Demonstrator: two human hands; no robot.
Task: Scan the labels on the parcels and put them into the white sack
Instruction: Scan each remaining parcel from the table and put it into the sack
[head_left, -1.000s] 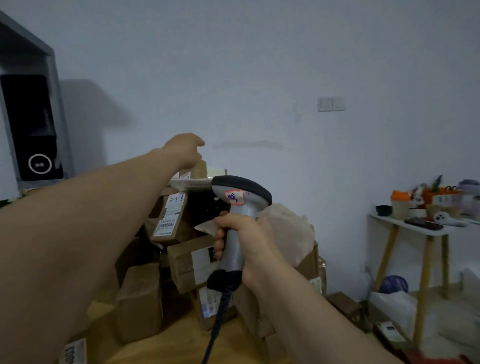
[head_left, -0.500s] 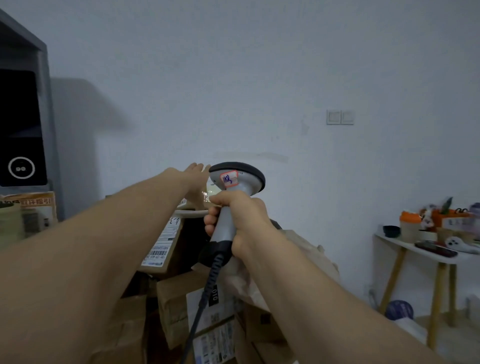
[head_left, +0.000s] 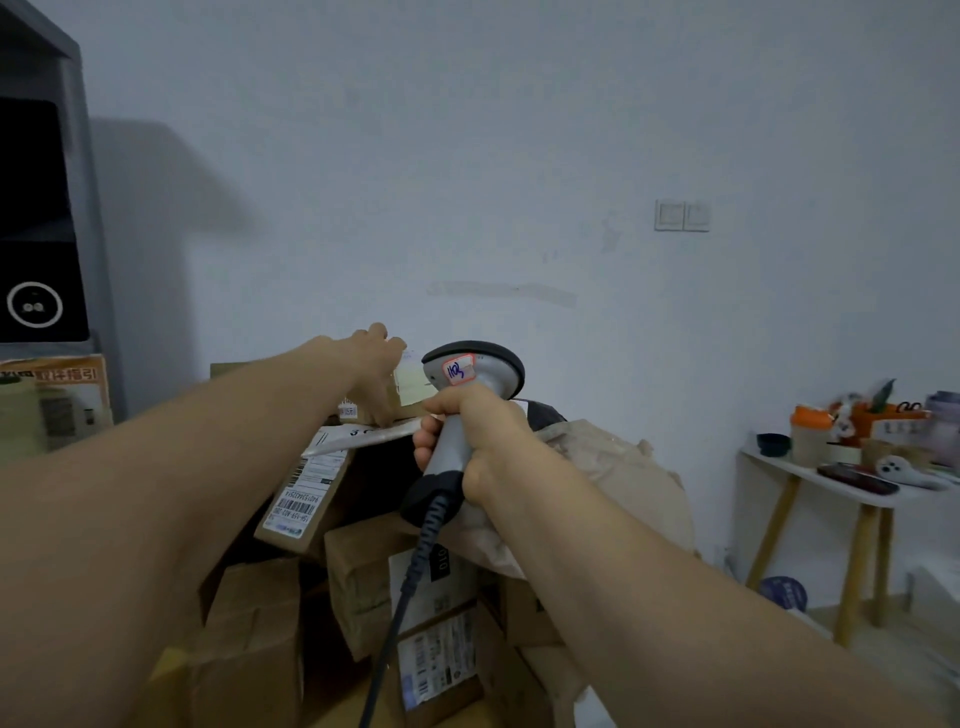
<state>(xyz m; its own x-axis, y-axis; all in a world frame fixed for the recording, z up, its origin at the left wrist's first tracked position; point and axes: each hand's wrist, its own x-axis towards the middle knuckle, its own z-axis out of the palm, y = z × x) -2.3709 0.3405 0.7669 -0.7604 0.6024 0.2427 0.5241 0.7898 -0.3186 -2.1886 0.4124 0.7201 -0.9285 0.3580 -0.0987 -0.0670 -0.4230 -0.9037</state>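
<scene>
The right hand (head_left: 478, 436) wraps its grip fully round the handle of the scanner (head_left: 472, 364), which stands nearly upright, cable hanging from its base and head aimed away at the parcel pile (head_left: 358, 571). Beyond, the left arm stretches forward, the left hand (head_left: 371, 356) laid over the top parcel (head_left: 410, 384); whether its grip is closed on it cannot be told.

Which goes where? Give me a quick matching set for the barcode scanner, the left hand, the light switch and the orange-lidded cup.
Things:
1. barcode scanner
2. left hand
3. light switch
4. orange-lidded cup

Places:
A. on the white side table
B. on the wall
C. gripped in the right hand
D. grasping the topmost parcel

Pairs: 1-C, 2-D, 3-B, 4-A
</scene>
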